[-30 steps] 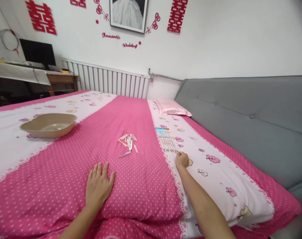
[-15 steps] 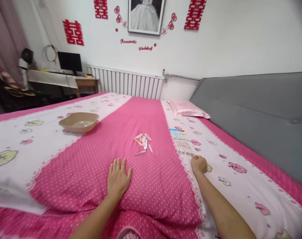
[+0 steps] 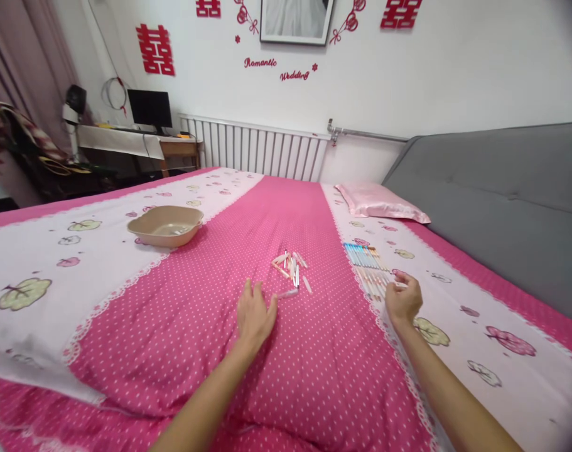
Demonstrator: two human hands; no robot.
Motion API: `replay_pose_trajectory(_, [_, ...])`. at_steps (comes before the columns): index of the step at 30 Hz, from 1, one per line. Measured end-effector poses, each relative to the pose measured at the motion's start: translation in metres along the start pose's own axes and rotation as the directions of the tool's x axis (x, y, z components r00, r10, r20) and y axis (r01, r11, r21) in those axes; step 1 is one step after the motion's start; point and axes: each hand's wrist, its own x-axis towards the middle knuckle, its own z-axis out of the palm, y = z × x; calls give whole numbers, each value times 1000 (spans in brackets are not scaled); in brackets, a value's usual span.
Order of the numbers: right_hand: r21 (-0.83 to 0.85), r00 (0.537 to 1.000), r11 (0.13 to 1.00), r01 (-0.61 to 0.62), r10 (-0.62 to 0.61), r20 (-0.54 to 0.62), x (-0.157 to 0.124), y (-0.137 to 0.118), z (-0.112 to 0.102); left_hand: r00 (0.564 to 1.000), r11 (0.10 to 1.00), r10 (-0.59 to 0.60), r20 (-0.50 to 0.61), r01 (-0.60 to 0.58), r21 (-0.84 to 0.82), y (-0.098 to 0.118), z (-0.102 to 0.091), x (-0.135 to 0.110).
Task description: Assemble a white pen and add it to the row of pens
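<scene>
On the pink dotted bedspread lies a loose pile of slim pens (image 3: 292, 267), in pale pink, orange and white. My left hand (image 3: 255, 317) is just in front of them, palm down, its fingers apart and holding nothing. To the right, two rows of pens lie side by side: a row with blue and orange pens (image 3: 363, 256) behind, and a row of pale pens (image 3: 373, 282) in front. My right hand (image 3: 403, 300) is at the right end of the front row with fingers pinched together. Whatever is between those fingertips is too small to make out.
A beige plastic basin (image 3: 166, 235) with something small and shiny inside stands on the left of the bed. A pink pillow (image 3: 382, 202) lies at the back right, against a grey padded headboard (image 3: 497, 188). Beyond the bed are a radiator (image 3: 262, 147) and a desk with a monitor (image 3: 149, 110).
My left hand has lifted from flat on the bedspread and moved toward the loose pile. The right hand has shifted slightly along the front row's end. The view has turned left and down.
</scene>
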Motion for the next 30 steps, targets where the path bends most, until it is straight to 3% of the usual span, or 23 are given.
replay_pose_trajectory(5, [196,972,978,65,-107,210,9,-76,39,1000,990,-10,-19,7,-141,16,15,35])
replay_pose_trajectory(8, [385,895,923,-14,-160,416,4,-115,63,998,975,-24,-54,12,-221,11,26,46])
replay_pose_trajectory(11, [427,857,904,-14,-209,471,-12,-139,88,990,940,-3,-139,-44,-337,0,35,48])
replay_pose_trajectory(16, [276,815,952,131,-262,517,-47,-142,122,968,885,-126,-219,10,-465,-10,40,42])
replay_pose_trajectory(19, [264,758,944,197,-318,570,-63,-137,135,965,866,-160,-209,35,-499,-10,41,40])
replay_pose_trajectory(23, [286,618,877,386,-476,626,-76,-133,152,967,831,-200,-157,83,-550,-8,43,41])
replay_pose_trajectory(27, [241,459,790,564,-542,704,-88,-130,168,961,808,-249,-123,136,-574,-8,44,42])
replay_pose_trajectory(30, [248,385,746,618,-562,732,-93,-127,174,962,808,-250,-111,144,-572,-11,46,43])
